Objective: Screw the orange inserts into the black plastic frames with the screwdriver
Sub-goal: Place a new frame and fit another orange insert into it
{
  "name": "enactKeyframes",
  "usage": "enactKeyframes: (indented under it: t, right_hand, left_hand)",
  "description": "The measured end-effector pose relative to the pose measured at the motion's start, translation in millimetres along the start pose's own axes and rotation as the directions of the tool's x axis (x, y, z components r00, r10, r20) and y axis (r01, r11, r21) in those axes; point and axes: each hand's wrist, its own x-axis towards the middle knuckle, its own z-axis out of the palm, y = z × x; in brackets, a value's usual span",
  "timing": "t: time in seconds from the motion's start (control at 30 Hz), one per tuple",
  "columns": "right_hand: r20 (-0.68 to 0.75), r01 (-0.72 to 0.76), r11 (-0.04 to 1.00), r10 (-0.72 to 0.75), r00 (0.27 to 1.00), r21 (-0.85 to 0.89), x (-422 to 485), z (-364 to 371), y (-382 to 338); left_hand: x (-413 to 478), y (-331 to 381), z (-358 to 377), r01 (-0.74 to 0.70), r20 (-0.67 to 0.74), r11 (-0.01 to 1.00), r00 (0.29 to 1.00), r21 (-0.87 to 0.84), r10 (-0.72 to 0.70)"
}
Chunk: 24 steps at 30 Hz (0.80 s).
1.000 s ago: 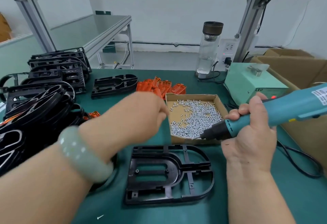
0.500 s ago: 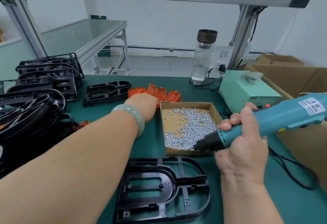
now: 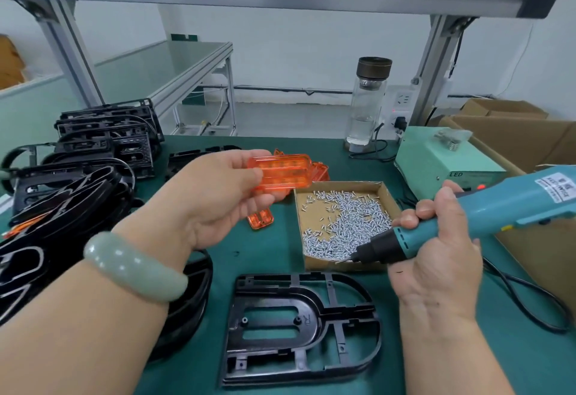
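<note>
Two hands over the green tabletop (image 3: 274,254). Left hand (image 3: 215,201): grip pinching an orange insert (image 3: 280,170), held at 11 o'clock from the black frame (image 3: 271,302) lying flat. Right hand (image 3: 436,263): grip wrapped round the screwdriver (image 3: 505,207), tip at the screw box's (image 3: 327,265) 6 o'clock edge.

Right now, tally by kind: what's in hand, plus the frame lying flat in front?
Orange insert, held in left hand: 1
Screwdriver, gripped in right hand: 1
Black frame: 1
Total: 3
</note>
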Motion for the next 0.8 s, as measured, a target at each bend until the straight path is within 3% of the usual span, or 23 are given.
enactKeyframes:
  t: [0.2,0.5,0.8]
  right_hand:
    - [0.000,-0.005,1.000,0.005,1.000,-0.002,-2.3,-0.7,0.1]
    - [-0.002,-0.002,1.000,0.002,1.000,-0.015,-1.3,-0.6,1.2]
    - [0.000,-0.004,1.000,0.004,1.000,-0.018,-1.3,-0.9,1.8]
  left_hand:
    - [-34.2,-12.5,3.7,0.001,0.090,0.999,0.996,-0.048,0.004]
    - [-49.2,-27.9,1.0,0.038,0.117,0.996,0.993,-0.079,-0.028]
    - [-60.2,-38.0,5.2,0.116,0.055,0.976,0.993,-0.182,-0.108]
